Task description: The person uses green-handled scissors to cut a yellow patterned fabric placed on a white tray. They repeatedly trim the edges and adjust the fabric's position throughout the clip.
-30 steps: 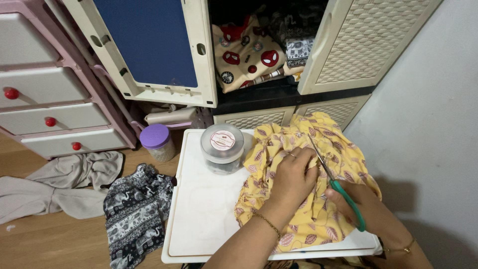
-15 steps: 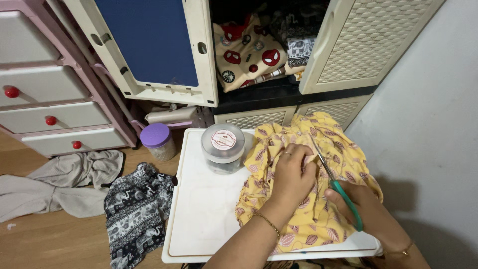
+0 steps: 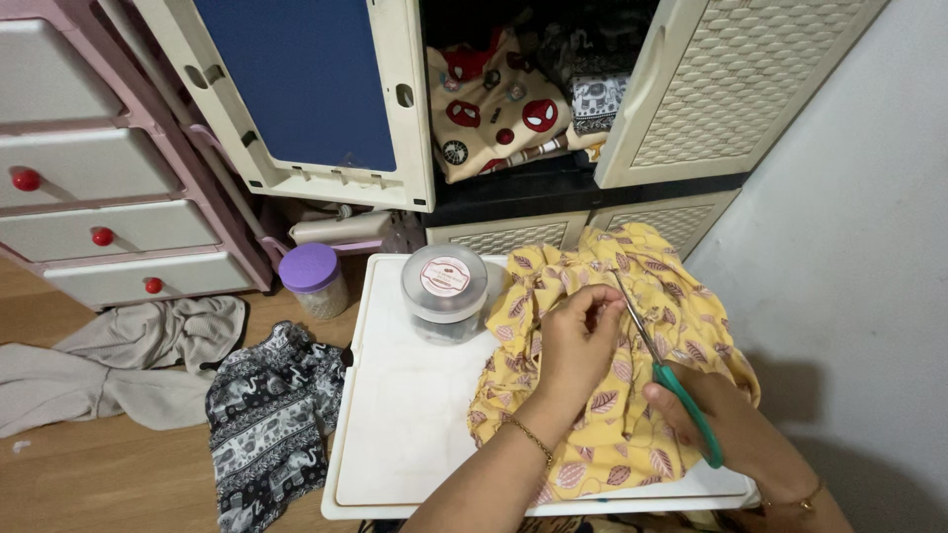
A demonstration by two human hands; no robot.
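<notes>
Left hand (image 3: 578, 341) lifted off yellow cloth (image 3: 632, 395), fingertips now pinched; right hand (image 3: 726, 424) grasping green scissors (image 3: 671, 380), frame centre-right.

Both forearms reach in from the lower edge, bare to the wrist, each wearing a thin gold bracelet. The left hand (image 3: 578, 341) is raised with its back to the camera, fingertips (image 3: 600, 301) pinched together and a ring on one finger. The right hand (image 3: 726, 419) sits lower and nearer, fingers curled closed in a grip, knuckles turned outward.
</notes>
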